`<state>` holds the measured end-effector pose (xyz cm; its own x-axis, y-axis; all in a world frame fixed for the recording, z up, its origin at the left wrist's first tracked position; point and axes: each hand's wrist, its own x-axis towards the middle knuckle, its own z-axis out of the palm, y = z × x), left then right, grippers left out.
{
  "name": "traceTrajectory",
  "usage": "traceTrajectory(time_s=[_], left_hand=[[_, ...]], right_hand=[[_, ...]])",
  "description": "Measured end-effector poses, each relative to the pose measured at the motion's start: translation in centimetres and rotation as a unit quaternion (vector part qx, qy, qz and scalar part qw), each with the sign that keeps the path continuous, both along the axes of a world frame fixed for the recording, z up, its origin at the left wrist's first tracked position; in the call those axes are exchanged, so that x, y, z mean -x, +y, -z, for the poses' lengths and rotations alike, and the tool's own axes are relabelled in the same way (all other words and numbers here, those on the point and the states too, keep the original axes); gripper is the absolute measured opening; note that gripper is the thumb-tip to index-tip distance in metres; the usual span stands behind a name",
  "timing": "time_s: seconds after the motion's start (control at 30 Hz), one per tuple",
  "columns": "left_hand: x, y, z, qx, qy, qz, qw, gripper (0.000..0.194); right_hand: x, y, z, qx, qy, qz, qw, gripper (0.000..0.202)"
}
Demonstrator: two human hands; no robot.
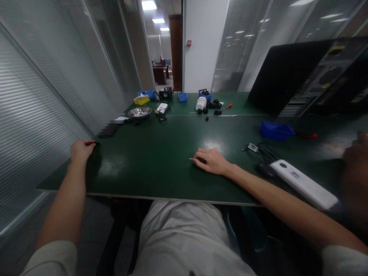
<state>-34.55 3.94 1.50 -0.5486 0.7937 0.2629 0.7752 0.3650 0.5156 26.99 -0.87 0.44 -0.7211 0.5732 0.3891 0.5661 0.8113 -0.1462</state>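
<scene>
My left hand (82, 150) is at the left edge of the green table (149, 153), fingers pinched together. A small dark bit (97, 143) shows at the fingertips, too small to name. Near the table's middle rests my right hand (211, 161), its fingers curled closed. From them a thin, pale, pin-like tip (191, 158) points left; the rest is hidden in the hand. A dark phone-like object (108, 130), partly blurred out, lies just beyond my left hand.
A white power strip (304, 184), a dark mouse (266, 170) and a blue tray (276, 130) lie to the right. Another person's hand (356, 153) is at the far right. Farther back are a metal bowl (140, 112), a red screwdriver (228, 106) and a large black monitor (287, 73).
</scene>
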Motion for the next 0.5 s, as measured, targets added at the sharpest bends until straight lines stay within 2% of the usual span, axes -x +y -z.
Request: traceTrajectory(time_s=[0.03, 0.2, 0.4, 0.5], left_hand=[[0.0, 0.1, 0.0, 0.012, 0.002, -0.021, 1.000, 0.023], [0.2, 0.4, 0.3, 0.023, 0.009, -0.037, 0.999, 0.026], [0.4, 0.6, 0.8, 0.033, 0.017, -0.053, 0.998, 0.030], [0.7, 0.8, 1.0, 0.023, 0.037, -0.042, 0.998, 0.027]], right_hand=[[0.0, 0.0, 0.0, 0.000, -0.002, 0.000, 1.000, 0.027], [0.0, 0.1, 0.0, 0.000, -0.006, 0.001, 1.000, 0.028], [0.0, 0.0, -0.2, 0.010, -0.005, -0.001, 1.000, 0.028], [0.0, 0.0, -0.3, 0.013, -0.006, -0.001, 1.000, 0.029]])
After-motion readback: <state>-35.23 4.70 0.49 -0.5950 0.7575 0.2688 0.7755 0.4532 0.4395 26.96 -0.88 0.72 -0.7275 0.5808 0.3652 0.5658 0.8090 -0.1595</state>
